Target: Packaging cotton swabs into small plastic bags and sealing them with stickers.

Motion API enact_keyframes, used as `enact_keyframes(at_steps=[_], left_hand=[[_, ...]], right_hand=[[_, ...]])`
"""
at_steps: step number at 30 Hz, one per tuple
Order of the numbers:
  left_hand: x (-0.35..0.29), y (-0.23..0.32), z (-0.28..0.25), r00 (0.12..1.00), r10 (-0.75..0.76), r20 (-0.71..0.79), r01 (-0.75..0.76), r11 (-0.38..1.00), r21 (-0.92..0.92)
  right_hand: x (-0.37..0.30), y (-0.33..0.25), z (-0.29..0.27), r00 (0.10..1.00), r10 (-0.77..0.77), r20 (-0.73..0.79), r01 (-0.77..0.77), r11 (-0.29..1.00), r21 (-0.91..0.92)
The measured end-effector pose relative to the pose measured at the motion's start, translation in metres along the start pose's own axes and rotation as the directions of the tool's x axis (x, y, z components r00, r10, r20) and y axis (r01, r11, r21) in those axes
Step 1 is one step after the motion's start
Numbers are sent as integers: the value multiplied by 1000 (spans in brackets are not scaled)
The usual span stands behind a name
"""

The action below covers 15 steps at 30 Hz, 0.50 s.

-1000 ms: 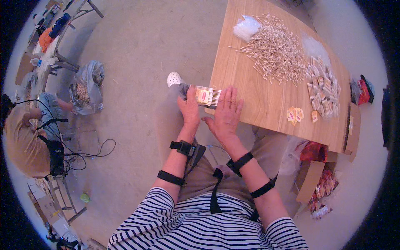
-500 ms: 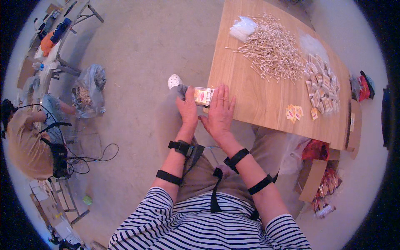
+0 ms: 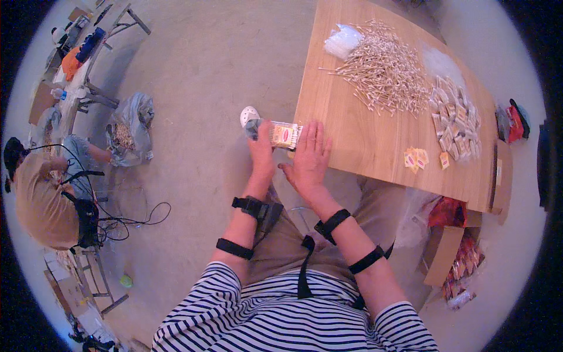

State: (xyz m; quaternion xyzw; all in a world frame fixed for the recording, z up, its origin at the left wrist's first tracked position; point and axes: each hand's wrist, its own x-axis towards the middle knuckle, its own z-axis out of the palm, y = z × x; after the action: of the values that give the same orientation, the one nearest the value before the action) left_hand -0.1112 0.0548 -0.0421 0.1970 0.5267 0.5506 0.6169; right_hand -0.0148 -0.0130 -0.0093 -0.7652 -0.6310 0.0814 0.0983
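Left-hand grip (image 3: 262, 148) pinches 1 swab packet (image 3: 284, 135), while the right-hand grip (image 3: 311, 159), extended flat, touches its end.

The left hand (image 3: 262, 151), curled in a grip, is just off the near left corner of the worktop (image 3: 358, 138); the right hand (image 3: 311, 161), fingers straight (thumb apart), is over that corner. The left forearm (image 3: 240, 229) and right forearm (image 3: 352, 243) slant together toward the wrists (image 3: 258, 183).

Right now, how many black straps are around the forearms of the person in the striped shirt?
4: the left wrist strap, the left strap nearer the elbow, the right wrist strap and the right strap nearer the elbow. None seems hidden.
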Motion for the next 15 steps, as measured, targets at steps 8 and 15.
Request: enact_keyframes(at_steps=[8, 15], left_hand=[[26, -2, -20, 1000, 31, -1, -31, 1000, 3], [26, -10, -21, 994, 103, 35, -103, 995, 2]], right_hand=[[2, 6, -2, 999, -33, 27, 31, 997, 68], [8, 27, -10, 997, -79, 27, 80, 995, -54]])
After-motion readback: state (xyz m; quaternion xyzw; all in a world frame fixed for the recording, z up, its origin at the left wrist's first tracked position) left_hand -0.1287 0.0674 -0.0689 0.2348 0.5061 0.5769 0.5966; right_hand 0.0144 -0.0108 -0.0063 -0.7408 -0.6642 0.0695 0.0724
